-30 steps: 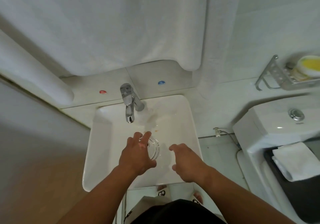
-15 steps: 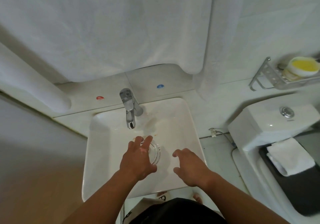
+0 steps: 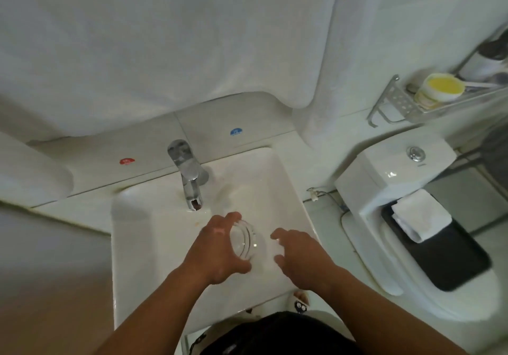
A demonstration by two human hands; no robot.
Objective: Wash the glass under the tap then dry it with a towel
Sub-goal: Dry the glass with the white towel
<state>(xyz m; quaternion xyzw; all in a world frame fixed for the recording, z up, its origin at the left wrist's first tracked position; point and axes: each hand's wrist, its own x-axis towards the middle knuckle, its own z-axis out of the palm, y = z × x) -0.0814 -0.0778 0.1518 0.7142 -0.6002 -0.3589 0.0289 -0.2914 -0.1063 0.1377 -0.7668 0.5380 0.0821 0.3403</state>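
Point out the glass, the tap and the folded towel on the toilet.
glass (image 3: pixel 248 242): head view, clear side wall near the rim.
tap (image 3: pixel 189 173): head view, chrome spout body.
folded towel (image 3: pixel 420 217): head view, top face.

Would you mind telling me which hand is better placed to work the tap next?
Probably the right hand: it is open and holds nothing, while the left hand grips the glass over the sink, near the tap.
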